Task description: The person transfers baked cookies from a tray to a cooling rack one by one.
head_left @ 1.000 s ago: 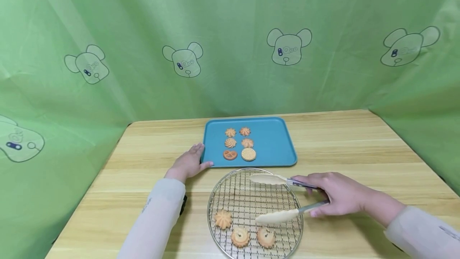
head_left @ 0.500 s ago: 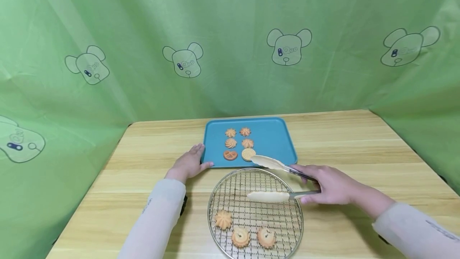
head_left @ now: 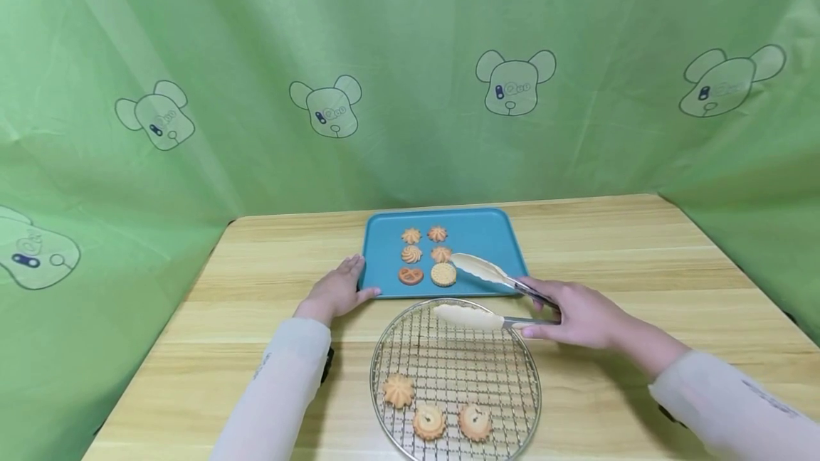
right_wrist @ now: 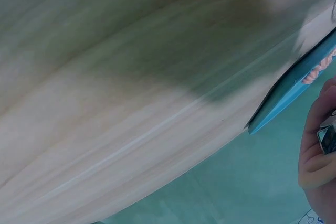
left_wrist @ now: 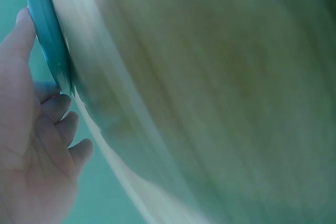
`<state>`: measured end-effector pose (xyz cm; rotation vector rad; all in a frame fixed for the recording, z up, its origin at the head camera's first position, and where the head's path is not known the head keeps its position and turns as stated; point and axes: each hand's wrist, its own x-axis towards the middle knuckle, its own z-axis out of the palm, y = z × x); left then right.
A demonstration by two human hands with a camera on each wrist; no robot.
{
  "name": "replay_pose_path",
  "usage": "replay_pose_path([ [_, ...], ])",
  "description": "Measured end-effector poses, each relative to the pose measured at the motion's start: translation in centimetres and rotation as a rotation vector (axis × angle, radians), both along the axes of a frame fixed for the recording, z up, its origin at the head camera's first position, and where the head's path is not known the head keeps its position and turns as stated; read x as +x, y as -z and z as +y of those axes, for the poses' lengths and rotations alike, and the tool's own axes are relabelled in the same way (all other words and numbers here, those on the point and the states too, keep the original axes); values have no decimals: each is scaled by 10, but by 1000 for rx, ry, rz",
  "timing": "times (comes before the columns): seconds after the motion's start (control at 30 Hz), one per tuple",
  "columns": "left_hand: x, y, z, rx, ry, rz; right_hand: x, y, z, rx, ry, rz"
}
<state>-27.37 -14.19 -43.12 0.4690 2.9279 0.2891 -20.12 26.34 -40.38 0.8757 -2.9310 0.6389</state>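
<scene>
Steady the blue tray (head_left: 488,240) from eight o'clock with the left hand (head_left: 336,290), resting there with fingers extended along the edge and clasping nothing

Guide the tongs (head_left: 483,270), gripped in the right hand (head_left: 579,313) at four o'clock from the tray, spread wide and apparently pinching no biscuit

Aim, judging by the spread, for the round biscuit (head_left: 443,274) at six o'clock on the tray, with the pretzel biscuit (head_left: 411,276) at its nine o'clock and the flower cookie (head_left: 441,254) at its twelve

Better to swing the far blade (head_left: 470,265), seen near two o'clock of the round biscuit, clear of the flower cookie before closing

Bring the near blade (head_left: 468,316), overlapping the wire rack (head_left: 458,368) around twelve o'clock in the head view, over the tray's edge without knocking; impossible to tell its height

Squeeze softly, as probably brittle, then lift straight up
</scene>
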Motion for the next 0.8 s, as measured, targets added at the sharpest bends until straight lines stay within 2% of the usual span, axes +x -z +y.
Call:
replay_pose_path([
  [0.23, 0, -1, 1, 4, -6, -10, -8, -1, -8, 29, 72, -23],
  [0.53, -1, 1, 0, 2, -5, -8, -15, -13, -19, 115, 157, -40],
  [0.8, 0, -1, 0, 5, -9, -8, -25, -23, -25, 205, 170, -48],
])
